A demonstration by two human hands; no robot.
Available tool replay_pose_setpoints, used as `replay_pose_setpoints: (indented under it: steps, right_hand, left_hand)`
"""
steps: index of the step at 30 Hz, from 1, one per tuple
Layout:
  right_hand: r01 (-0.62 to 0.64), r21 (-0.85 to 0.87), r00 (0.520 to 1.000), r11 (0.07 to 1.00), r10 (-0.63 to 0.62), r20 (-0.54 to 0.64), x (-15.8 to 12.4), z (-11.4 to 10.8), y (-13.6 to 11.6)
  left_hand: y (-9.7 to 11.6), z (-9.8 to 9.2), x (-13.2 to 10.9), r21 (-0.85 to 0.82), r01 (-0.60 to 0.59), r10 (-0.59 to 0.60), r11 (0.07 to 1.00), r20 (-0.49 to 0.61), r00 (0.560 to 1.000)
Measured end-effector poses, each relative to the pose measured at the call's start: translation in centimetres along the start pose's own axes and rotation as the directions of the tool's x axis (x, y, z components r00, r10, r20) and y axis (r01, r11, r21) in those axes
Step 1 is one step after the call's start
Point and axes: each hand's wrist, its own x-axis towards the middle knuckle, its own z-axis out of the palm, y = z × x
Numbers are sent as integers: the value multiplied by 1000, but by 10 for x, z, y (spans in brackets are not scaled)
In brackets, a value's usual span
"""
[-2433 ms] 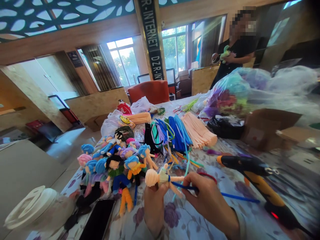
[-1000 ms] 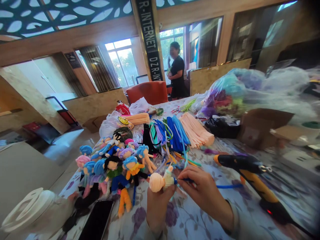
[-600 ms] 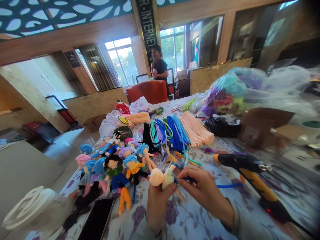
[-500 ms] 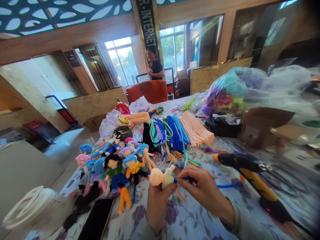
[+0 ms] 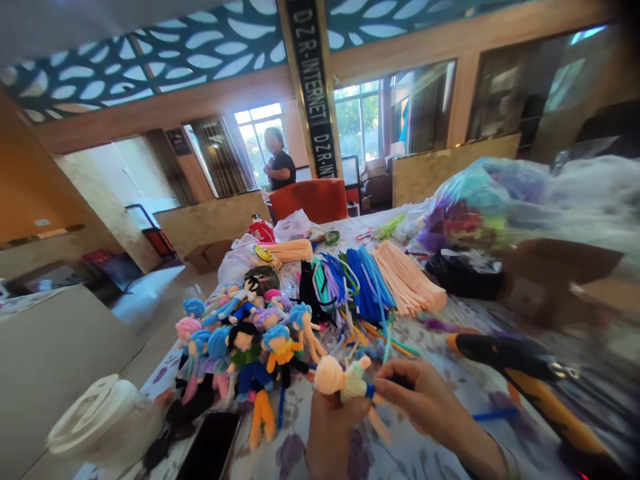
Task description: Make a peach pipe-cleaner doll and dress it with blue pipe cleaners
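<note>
My left hand is closed around a small pipe-cleaner doll with a bald peach head and pale green body, held just above the table. My right hand pinches a blue pipe cleaner right at the doll's waist; the stem trails off to the right over the floral tablecloth. A heap of finished dolls with blue, pink and black hair lies to the left of my hands.
Bundles of blue and peach pipe cleaners lie behind. A black and yellow glue gun lies at right, a phone and a lidded cup at left. Plastic bags, a cardboard box. A person stands beyond an orange chair.
The view has shifted right and tilted up a little. My hands keep the same grip on the doll and blue stem. The person in the background has walked from right to left.
</note>
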Motion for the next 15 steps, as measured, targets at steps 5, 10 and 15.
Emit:
replay_pose_setpoints:
  steps: [5,10,15]
  right_hand:
    - [-41,118,995,992,30,91,5,-2,9]
    - [-16,144,993,989,-1,119,6,0,12]
    - [-32,186,993,982,11,114,7,4,17]
  left_hand:
    - [-8,-2,7,-160,-1,21,987,128,992]
    - [-14,-1,9,-328,91,-29,940,189,982]
    - [-15,-7,9,-343,151,-87,927,197,977]
